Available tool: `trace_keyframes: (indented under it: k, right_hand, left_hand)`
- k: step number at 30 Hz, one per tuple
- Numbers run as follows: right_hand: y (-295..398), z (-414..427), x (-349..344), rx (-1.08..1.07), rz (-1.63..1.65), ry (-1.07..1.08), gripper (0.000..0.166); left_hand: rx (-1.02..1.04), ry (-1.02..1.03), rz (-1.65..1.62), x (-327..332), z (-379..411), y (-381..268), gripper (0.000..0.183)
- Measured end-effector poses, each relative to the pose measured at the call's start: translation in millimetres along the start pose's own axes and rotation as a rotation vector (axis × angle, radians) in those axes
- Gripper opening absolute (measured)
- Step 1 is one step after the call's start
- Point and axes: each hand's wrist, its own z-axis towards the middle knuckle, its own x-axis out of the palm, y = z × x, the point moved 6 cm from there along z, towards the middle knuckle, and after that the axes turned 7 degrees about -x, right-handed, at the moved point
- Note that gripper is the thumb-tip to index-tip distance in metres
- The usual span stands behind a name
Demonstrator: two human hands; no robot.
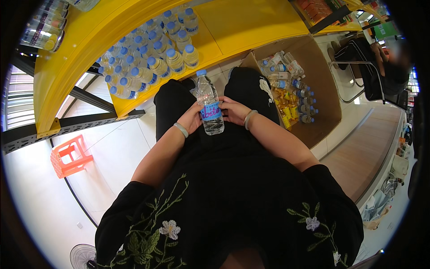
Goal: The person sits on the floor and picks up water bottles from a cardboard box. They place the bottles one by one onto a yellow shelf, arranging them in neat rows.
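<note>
A clear plastic water bottle [210, 104] with a blue cap and a blue label stands upright between my two hands, above my lap. My left hand [193, 117] grips its left side, and my right hand [235, 110] grips its right side around the label. In front of me, many similar blue-capped bottles [158, 64] are packed close together on a yellow metal shelf [221, 30]. To the right of my knees, an open cardboard box [315, 74] holds bottles lying down, some clear with labels and several yellow ones [286, 107].
Black perforated shelf framing [94, 124] runs at the left. A coral plastic stool [72, 156] is on the tiled floor, with a fan [84, 256] at lower left. A seated person [369, 67] is at upper right near a metal-framed chair. A wooden-topped counter [366, 148] lies at the right.
</note>
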Motion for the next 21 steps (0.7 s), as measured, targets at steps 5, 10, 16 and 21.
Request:
trace_keyframes:
  k: [5, 10, 16, 21]
  right_hand:
    - [-1.7, 1.5, -0.7, -0.002, 0.017, 0.019, 0.042]
    - [-3.1, 1.8, -2.4, 0.000, 0.015, 0.016, 0.041]
    - [-1.4, 0.7, -0.3, -0.001, -0.001, 0.003, 0.037]
    - [-3.0, 2.6, -2.7, -0.001, 0.000, -0.009, 0.034]
  left_hand:
    - [0.002, 0.076, -0.037, -7.3, 3.1, 3.3, 0.047]
    - [0.003, 0.025, -0.014, -5.9, 1.6, 3.2, 0.047]
    - [-0.004, 0.016, -0.014, -0.9, -1.8, 0.1, 0.050]
    - [-0.003, 0.032, 0.004, -1.2, -0.3, -0.7, 0.055]
